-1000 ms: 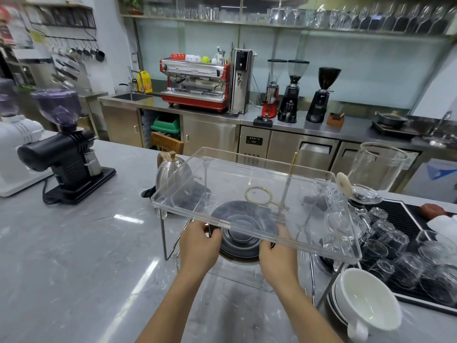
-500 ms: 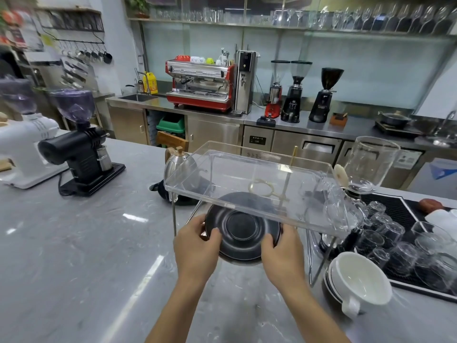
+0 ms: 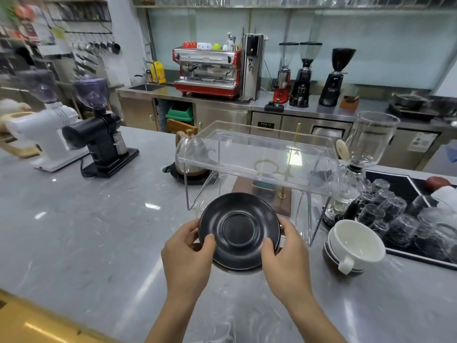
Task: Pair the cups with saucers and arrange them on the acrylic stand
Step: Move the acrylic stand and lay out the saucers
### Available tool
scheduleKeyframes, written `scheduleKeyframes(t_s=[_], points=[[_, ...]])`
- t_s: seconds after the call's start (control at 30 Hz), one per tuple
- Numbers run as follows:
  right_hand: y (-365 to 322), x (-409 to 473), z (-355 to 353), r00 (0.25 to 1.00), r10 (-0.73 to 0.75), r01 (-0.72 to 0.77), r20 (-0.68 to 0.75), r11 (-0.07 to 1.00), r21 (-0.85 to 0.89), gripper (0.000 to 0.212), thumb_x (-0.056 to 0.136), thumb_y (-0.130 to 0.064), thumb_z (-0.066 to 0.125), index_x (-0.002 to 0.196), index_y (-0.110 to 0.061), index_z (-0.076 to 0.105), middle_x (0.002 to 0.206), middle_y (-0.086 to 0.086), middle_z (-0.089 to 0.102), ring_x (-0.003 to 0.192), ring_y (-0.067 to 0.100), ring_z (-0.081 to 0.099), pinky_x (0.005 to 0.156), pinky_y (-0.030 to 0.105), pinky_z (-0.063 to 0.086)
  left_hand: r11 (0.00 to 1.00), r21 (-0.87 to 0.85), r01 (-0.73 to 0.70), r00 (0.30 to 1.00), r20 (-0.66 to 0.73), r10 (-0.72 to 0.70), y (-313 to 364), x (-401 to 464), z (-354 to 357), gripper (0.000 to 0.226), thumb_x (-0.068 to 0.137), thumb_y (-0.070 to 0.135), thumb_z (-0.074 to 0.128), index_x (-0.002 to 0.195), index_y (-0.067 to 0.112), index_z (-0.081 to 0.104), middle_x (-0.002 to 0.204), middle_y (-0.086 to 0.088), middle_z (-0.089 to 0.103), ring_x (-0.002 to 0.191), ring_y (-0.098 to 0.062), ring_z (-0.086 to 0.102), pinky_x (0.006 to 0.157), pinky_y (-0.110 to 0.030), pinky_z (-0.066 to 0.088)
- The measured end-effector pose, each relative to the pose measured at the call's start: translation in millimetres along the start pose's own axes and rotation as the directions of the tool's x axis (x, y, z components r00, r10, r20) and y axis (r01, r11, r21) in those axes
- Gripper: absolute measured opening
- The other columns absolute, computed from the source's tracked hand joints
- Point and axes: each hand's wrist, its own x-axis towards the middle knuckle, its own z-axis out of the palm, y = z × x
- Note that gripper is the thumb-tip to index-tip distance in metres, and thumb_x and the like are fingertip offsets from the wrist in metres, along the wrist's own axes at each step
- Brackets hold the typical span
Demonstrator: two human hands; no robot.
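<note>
I hold a stack of black saucers in both hands, just in front of the clear acrylic stand. My left hand grips the stack's left rim and my right hand grips its right rim. The top saucer tilts toward me. The stand's top tray holds nothing. To the right, a white cup with its handle toward me sits on a stack of dark saucers.
A gooseneck kettle stands behind the stand's left leg. Two grinders are at the left of the grey counter. Upturned glasses on a black mat and a glass siphon crowd the right.
Both hands have drawn the black saucers out from under the stand's top tray toward me, and the stack now tilts up in front of the stand.
</note>
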Motion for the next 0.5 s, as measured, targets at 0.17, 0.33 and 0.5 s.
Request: scheduleKeyframes(t_s=[0.17, 0.33, 0.5], points=[[13, -33, -9, 0.998, 0.049, -0.049, 0.044, 0.999, 0.008, 0.038, 0.086, -0.006, 0.056, 0.112, -0.034, 0.059, 0.106, -0.011, 0.064, 0.098, 0.006, 0.060, 0.087, 0.030, 0.049, 0.996, -0.027, 0.090, 0.996, 0.006, -0.090, -14, -26, -12, 0.038, 0.080, -0.001, 0.075, 0.089, 0.036, 0.073, 0.080, 0.008, 0.081, 0.063, -0.016, 0.077, 0.070, -0.046, 0.065], [25, -58, -28, 0.994, 0.095, -0.095, 0.057, 0.996, -0.002, 0.044, 0.089, -0.007, 0.056, 0.100, -0.050, 0.052, 0.106, -0.018, 0.061, 0.100, -0.006, 0.057, 0.080, 0.016, 0.043, 0.987, -0.015, 0.161, 0.985, 0.067, -0.159, -27, -49, -10, 0.033, 0.079, 0.000, 0.077, 0.092, 0.031, 0.072, 0.080, 0.005, 0.081, 0.065, -0.019, 0.077, 0.074, -0.053, 0.064], [43, -72, -50, 0.981, 0.190, -0.190, 0.041, 0.982, -0.004, 0.045, 0.088, -0.009, 0.058, 0.103, -0.052, 0.055, 0.111, -0.015, 0.064, 0.099, 0.002, 0.063, 0.088, 0.032, 0.053, 0.976, -0.010, 0.216, 0.965, 0.154, -0.212, -35, -70, 5, 0.034, 0.080, -0.002, 0.076, 0.095, 0.028, 0.071, 0.087, -0.004, 0.081, 0.067, -0.021, 0.078, 0.072, -0.053, 0.065]])
